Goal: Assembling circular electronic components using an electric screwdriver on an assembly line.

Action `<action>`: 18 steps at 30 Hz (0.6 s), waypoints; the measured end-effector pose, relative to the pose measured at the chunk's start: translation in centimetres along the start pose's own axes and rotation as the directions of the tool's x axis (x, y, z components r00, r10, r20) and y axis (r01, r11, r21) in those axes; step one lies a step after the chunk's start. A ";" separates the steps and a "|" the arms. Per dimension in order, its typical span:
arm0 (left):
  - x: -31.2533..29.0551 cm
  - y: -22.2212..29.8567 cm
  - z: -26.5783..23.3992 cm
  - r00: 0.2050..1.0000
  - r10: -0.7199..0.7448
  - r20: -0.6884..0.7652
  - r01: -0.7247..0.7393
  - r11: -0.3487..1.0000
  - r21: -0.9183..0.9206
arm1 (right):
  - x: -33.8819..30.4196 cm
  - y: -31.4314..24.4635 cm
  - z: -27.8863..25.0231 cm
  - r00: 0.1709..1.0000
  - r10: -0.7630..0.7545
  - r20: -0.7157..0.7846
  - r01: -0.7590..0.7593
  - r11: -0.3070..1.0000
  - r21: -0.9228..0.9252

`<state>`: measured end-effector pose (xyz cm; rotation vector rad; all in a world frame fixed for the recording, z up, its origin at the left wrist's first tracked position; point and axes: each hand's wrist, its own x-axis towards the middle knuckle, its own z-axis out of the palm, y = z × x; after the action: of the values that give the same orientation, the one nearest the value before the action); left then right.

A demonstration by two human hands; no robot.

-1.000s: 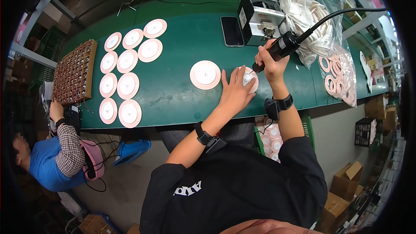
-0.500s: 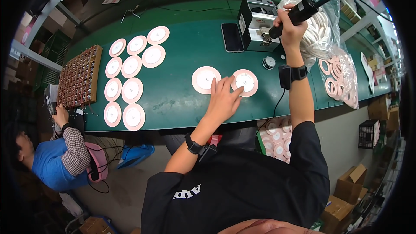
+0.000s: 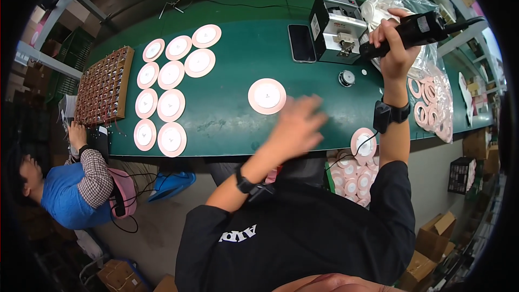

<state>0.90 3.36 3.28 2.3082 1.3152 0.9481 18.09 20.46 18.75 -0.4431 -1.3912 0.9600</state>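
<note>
My right hand [image 3: 399, 48] is wrapped round a black corded electric screwdriver [image 3: 424, 28], whose front end reaches to the metal outlet of a small black and silver box-shaped machine [image 3: 341, 35]. Smeared by motion, my left hand [image 3: 300, 125] is over the table with its fingers spread and nothing visible in them. Just beyond its fingertips lies a pink-rimmed white disc [image 3: 267, 96]. A second such disc [image 3: 364, 144] is at the table's front edge, above a green crate of similar discs [image 3: 351, 179]; whether it rests on anything I cannot tell.
Several finished-looking discs [image 3: 171, 105] lie in columns at the left. Beyond them is a wooden tray of small parts [image 3: 102, 89], with a co-worker [image 3: 73, 186] seated beside it. A phone [image 3: 301, 43], a round metal part [image 3: 346, 78] and bags of pink rings [image 3: 430, 103] lie on the table.
The disc under my left hand has gone to the front edge above the crate. My left hand has moved right and nearer. My right hand still grips the screwdriver, now tilted more level.
</note>
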 end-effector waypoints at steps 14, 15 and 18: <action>-3.5 -4.2 -0.1 0.927 -0.334 -0.171 0.371 0.886 0.280 | 2.2 8.1 -2.4 0.979 -0.124 -0.163 0.095 0.981 -0.170; -3.3 -4.1 -0.1 0.938 -0.317 -0.144 0.345 0.901 0.263 | 2.4 8.3 -2.6 0.979 -0.122 -0.162 0.093 0.980 -0.173; -2.8 -3.5 0.7 0.955 -0.280 -0.099 0.296 0.929 0.224 | 2.6 8.5 -3.0 0.989 -0.015 -0.146 -0.001 0.994 -0.110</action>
<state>-1.86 2.86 -0.26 2.1751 1.8235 0.8123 18.04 28.09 13.29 -0.5798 -1.3150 0.8305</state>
